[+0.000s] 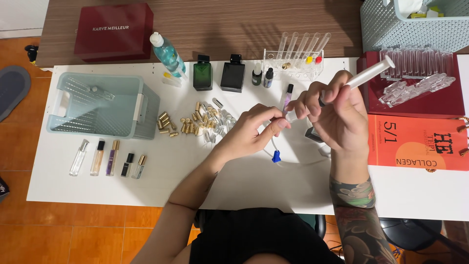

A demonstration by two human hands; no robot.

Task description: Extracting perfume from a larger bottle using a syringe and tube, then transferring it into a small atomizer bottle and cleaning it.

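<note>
My right hand (337,115) grips a white plastic syringe (369,73) that slants up to the right, its tip pointing down toward my left hand. My left hand (251,129) pinches a small clear vial (287,113) between thumb and fingers, right at the syringe tip. A slim vial with a black cap (288,94) stands just behind the fingers. A thin white tube with a blue fitting (276,156) lies on the white table (122,188) below both hands.
A pale green basket (100,105) sits at left, with several small perfume bottles (107,159) in front of it. Gold caps and clear vials (195,122) are scattered mid-table. Green and black bottles (217,73), a test-tube rack (293,61), a red box (113,32) and an orange bag (417,144) line the edges.
</note>
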